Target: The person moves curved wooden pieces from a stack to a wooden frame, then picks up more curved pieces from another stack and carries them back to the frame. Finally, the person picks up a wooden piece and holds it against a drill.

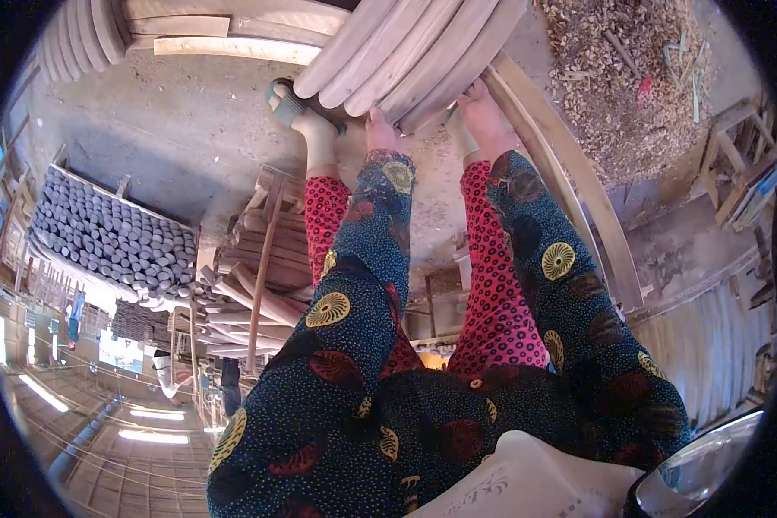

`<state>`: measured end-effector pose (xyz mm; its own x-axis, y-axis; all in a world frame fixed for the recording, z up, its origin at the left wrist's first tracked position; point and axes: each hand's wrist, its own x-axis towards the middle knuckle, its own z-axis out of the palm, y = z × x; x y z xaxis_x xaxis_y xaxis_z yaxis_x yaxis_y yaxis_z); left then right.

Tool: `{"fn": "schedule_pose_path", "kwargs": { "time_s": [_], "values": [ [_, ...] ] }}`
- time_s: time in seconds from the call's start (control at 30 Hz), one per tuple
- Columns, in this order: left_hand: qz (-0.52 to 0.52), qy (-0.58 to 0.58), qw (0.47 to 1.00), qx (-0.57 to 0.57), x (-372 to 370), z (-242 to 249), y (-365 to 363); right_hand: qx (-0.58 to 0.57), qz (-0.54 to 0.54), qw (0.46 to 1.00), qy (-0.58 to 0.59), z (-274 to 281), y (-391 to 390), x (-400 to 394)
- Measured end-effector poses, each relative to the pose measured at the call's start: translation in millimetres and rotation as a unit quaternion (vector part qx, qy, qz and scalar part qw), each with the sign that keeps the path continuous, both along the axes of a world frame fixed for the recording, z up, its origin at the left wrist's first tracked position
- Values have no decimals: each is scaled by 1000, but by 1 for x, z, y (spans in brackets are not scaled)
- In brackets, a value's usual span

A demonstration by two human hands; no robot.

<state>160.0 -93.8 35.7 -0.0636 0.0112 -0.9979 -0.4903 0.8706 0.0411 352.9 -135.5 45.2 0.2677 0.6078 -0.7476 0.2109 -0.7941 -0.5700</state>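
Evidently both hands worked low, at the near ends of a row of curved wood pieces [406,60] lying side by side. Left hand [382,134] touched the near edge of the row, left of right hand [485,116], which was against the right-hand end. Fingertips partly hidden by wood; could not tell whether either grip was clamped or merely resting. Hands well apart from each other.

Patterned dark sleeves ran outside the pink-red trousers [501,293]; feet in pale socks, a green sandal [287,102] left of left hand. Long curved strips [578,173] lay just beside right hand and forearm. Past them, wood shavings [626,95] covered the floor [198,112].

Farther left: more curved pieces [82,34], a big stack of round-ended wood [112,229], a loose wood pile [255,319]. A distant person in a pale top [166,375] showed beyond. White cloth [527,483] and a clear lens [699,466] cut across the bottom of view.
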Motion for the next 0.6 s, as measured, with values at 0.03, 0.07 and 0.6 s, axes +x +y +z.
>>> {"fn": "schedule_pose_path", "kwargs": {
  "time_s": [0.03,0.07,0.6],
  "values": [
    [-3,13,1000,-5,2,4,5,-12,6,1000,-3,0,2,0],
    [13,0,1000,-9,1,10,9,-25,13,1000,-7,1,4,-1],
    [-759,232,512,328,-126,150,63,-46,110,992,38,180,38,-7]
  ]
}}
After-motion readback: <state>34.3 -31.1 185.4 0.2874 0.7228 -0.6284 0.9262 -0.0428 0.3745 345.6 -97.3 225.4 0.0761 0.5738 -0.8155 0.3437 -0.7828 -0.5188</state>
